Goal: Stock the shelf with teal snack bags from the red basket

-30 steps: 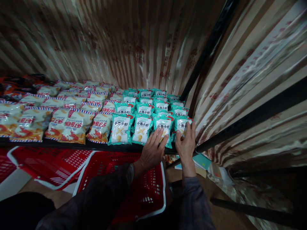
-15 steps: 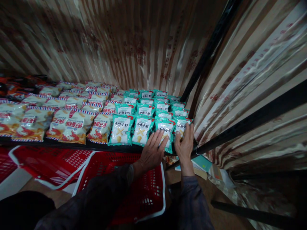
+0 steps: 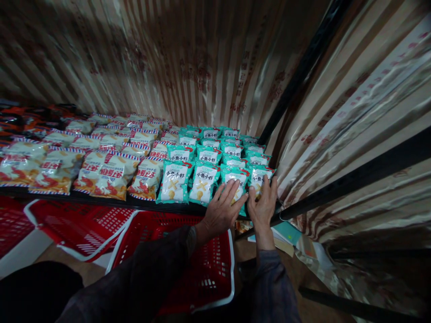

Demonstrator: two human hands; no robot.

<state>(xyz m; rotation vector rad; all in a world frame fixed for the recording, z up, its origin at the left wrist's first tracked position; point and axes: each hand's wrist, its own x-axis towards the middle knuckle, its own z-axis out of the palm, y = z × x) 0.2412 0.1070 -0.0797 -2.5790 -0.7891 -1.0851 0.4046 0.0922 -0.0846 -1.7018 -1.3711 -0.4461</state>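
Teal-and-white snack bags (image 3: 174, 181) stand in rows on a dark shelf (image 3: 141, 204). My left hand (image 3: 222, 208) lies with fingers extended over the lower part of a front-row bag (image 3: 232, 174), third from the left. Beside it, my right hand (image 3: 263, 206) rests against the rightmost front bag (image 3: 257, 175), its fingers spread and thumb apart. The fingers of both hands touch the bag fronts without wrapping round them. My left fingers and right thumb are close together, between the two bags. The lower parts of both bags are partly hidden by my hands.
White-and-orange snack bags (image 3: 112, 175) fill the shelf leftward, with dark orange packs (image 3: 30, 119) beyond. Red baskets (image 3: 215, 264) with white handles sit below. A black post (image 3: 286, 89) and a slanting black bar (image 3: 323, 179) stand at right, before pleated curtains (image 3: 208, 58).
The view has shifted slightly, so the shelf appears farther right. My left fingers have moved a little closer to my right thumb. The bags keep their arrangement.
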